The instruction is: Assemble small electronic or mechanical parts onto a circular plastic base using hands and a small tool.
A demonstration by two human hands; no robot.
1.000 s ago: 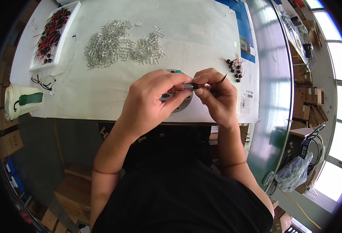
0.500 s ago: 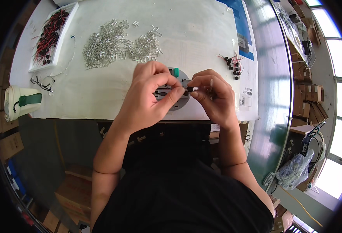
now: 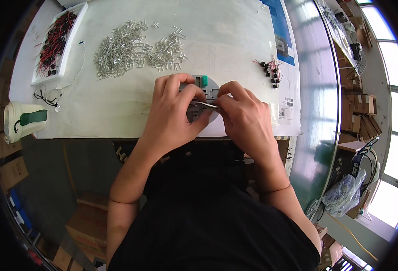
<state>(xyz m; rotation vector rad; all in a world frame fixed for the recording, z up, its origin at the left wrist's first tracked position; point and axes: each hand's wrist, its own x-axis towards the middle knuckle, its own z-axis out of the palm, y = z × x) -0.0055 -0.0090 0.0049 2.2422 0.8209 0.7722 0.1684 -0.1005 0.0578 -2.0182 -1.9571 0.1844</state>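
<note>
My left hand (image 3: 174, 110) curls over the near left of a round grey fixture (image 3: 214, 86). Its thumb and index finger close in at the middle, and what they grip is hidden. A green block (image 3: 204, 81) stands on the fixture's far part. From the right, my right hand (image 3: 246, 113) pinches a thin silvery strip (image 3: 206, 105) with a pointed-looking left end, which reaches across toward the left fingertips. Whether this strip is a tool or a part, I cannot tell. Both hands cover most of the fixture's near side.
Two piles of U-shaped metal clips (image 3: 120, 52) lie toward the back. A white tray (image 3: 66, 58) of black parts with red wires stands far left, near glasses (image 3: 47, 95) and a pale container (image 3: 25, 119). Several black wired parts (image 3: 272, 74) lie to the right.
My right hand has turned over, knuckles up, and now pinches the silvery strip. The small black part seen at its fingertips before no longer shows. The left hand stays nearly in place.
</note>
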